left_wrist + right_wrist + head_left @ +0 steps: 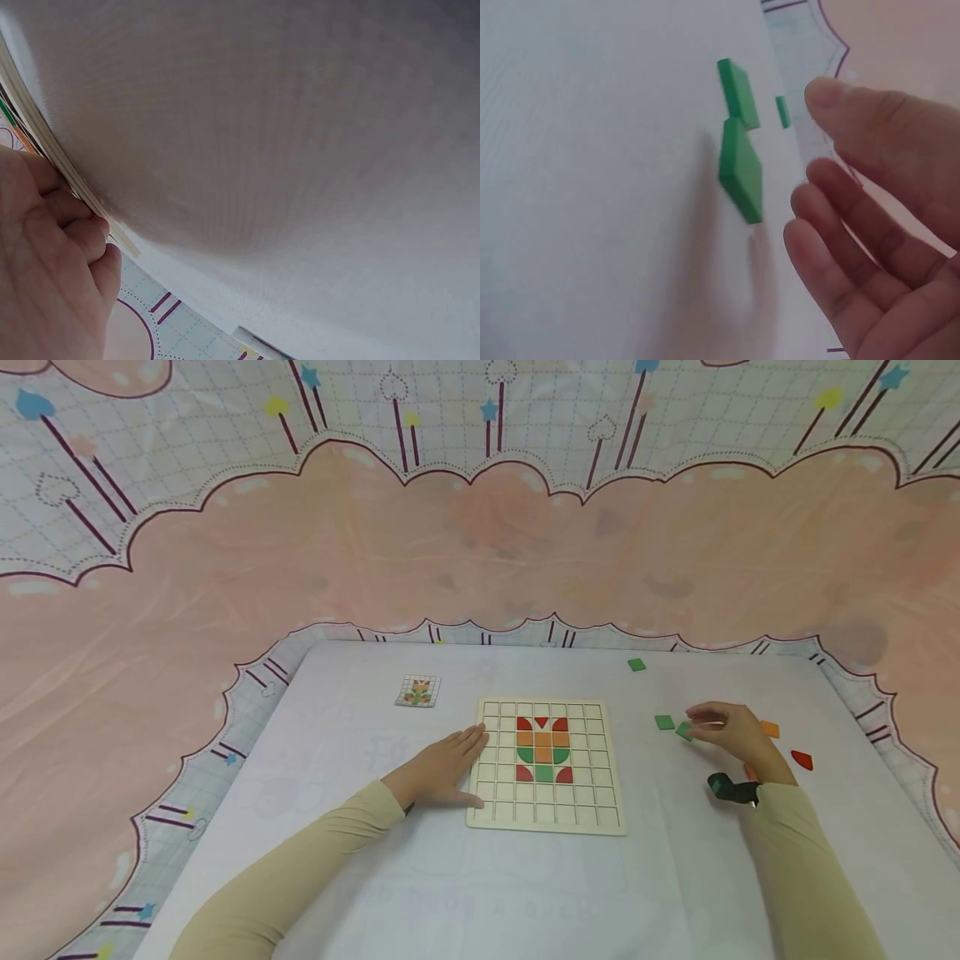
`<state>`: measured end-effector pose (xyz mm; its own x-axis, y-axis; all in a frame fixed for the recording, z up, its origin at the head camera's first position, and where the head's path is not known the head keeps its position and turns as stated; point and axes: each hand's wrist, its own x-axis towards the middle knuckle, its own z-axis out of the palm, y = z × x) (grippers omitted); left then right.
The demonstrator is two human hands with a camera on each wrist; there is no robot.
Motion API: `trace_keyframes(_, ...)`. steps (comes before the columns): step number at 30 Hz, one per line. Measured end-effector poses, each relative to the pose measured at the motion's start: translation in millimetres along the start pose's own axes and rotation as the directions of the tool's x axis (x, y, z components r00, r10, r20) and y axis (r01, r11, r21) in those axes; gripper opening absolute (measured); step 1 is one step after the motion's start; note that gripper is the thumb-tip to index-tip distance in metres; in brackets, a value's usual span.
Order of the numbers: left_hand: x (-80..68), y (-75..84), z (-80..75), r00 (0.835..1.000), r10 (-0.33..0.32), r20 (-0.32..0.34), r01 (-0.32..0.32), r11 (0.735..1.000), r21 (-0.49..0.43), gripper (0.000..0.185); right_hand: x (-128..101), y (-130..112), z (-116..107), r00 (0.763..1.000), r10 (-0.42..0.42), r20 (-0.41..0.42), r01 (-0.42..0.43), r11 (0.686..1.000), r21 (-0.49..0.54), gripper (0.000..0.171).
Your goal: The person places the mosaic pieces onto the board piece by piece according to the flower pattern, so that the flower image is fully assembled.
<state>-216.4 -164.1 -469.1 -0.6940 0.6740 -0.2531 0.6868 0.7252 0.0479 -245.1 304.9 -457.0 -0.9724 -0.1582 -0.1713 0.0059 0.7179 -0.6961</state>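
A wooden grid board (pixel 600 814) lies on the white table, with red, orange and green tiles forming a flower-like pattern in its cells. Along the board's left edge rests my left hand (pixel 442 768), fingers extended against the rim; its fingertips (pixel 94 229) touch the edge in the left wrist view. Over on the right, my right hand (pixel 731 735) hovers beside a green square tile (pixel 740 172), thumb and fingers apart and nothing between them. A second green tile (pixel 737 94) lies touching or very near the first; a third green tile (pixel 637 665) sits farther back.
Left of and behind the board lies a small pattern card (pixel 418 691). An orange tile (pixel 770 729) and a red quarter-round tile (pixel 802 761) lie beyond the right hand. Another orange piece is partly hidden by the right wrist. A patterned cloth (pixel 480 552) surrounds the table.
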Motion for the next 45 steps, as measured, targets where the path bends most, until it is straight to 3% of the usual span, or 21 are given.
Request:
trace_keyframes(9, 0.9, 0.4, 1.3, 1.0, -0.01, 0.004, 0.01, 1.0, -0.001, 0.104, 9, 19, 8, 0.994, 0.107, -0.025, -0.107, 0.994, -0.016, 0.052)
trace_keyframes(22, 3.9, -0.7, 3.8, 0.999, -0.035, 0.029, 0.034, 0.999, 0.017, 0.106, 14, 20, 13, 0.993, 0.107, -0.048, -0.11, 0.992, -0.066, 0.043)
trace_keyframes(30, 4.0, -2.2, 4.8, 0.999, -0.027, 0.021, 0.026, 0.999, 0.037, 0.106, 14, 17, 12, 0.998, 0.048, -0.029, -0.051, 0.993, -0.102, 0.039)
trace_keyframes(34, 3.9, -3.0, 5.2, 1.0, -0.021, 0.018, 0.02, 0.999, 0.034, 0.106, 12, 8, 16, 0.999, -0.034, -0.013, 0.032, 0.992, -0.124, 0.036)
trace_keyframes(45, 4.3, -3.7, 5.5, 1.0, -0.022, 0.02, 0.021, 0.999, 0.037, 0.106, 10, -37, 39, 0.971, -0.238, 0.034, 0.24, 0.961, -0.14, 0.027)
